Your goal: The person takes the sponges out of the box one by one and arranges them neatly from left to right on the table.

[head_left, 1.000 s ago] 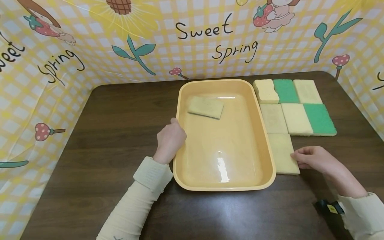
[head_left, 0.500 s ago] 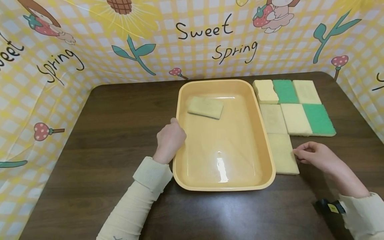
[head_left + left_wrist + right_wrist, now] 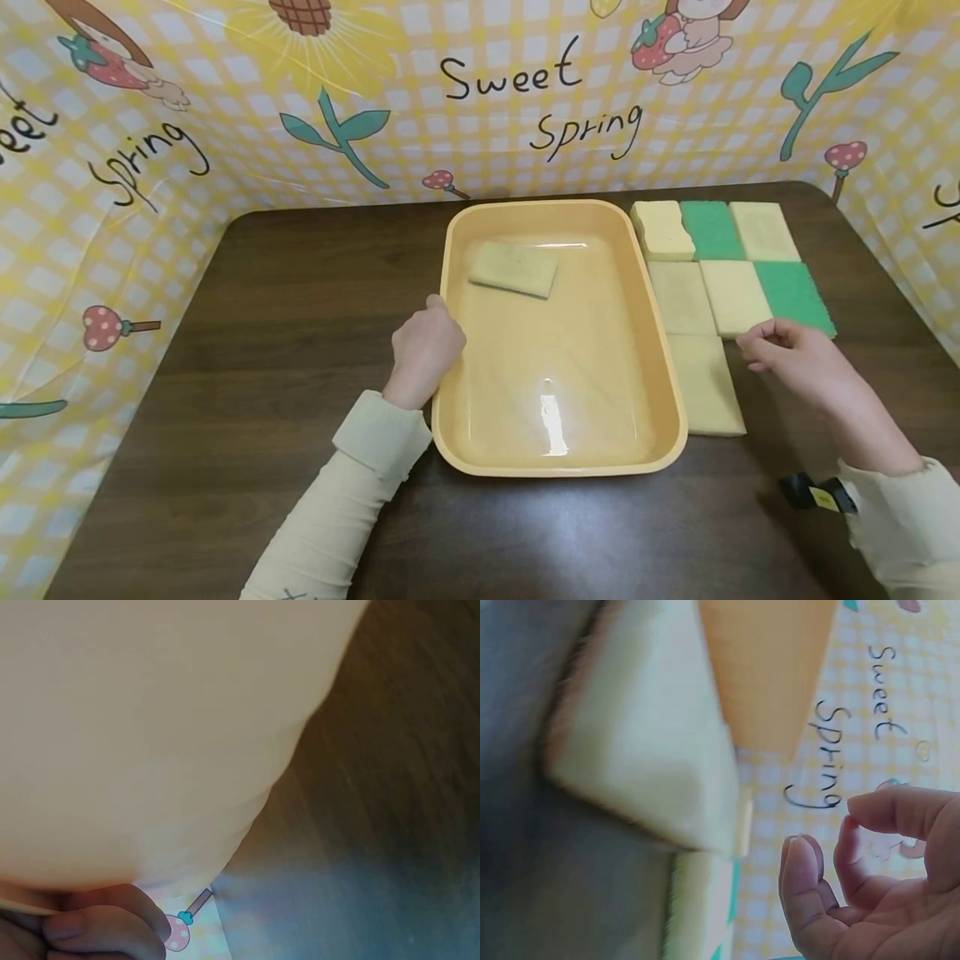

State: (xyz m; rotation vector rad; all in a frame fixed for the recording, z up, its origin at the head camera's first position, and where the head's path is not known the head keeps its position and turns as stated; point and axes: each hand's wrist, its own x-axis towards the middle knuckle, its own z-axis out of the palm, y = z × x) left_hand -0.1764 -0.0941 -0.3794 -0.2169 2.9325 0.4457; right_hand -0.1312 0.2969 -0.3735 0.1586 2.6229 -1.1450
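My left hand (image 3: 427, 346) grips the left rim of a pale orange tray (image 3: 585, 358). In the left wrist view, curled fingers (image 3: 112, 926) show at the lower left under a large cream surface. One cream sponge (image 3: 513, 268) with a dark underside lies in the tray's far left part. My right hand (image 3: 798, 362) hovers right of the tray, thumb and forefinger tips together, the other fingers loosely curled, holding nothing. Its fingertips are near the corner of a cream sponge (image 3: 738, 300). Closer to me, another cream sponge (image 3: 707, 387) lies flat against the tray's right side.
More sponges lie in rows beside the tray: a wavy-edged one (image 3: 663, 231), green-topped ones (image 3: 712, 229) and cream ones (image 3: 765, 232). A dark wood table (image 3: 315, 300) carries everything. Printed cloth (image 3: 495, 125) stands behind and at both sides.
My right hand has left the edge of the nearest sponge and moved away from me, towards the middle row. My left hand and the tray stay where they were.
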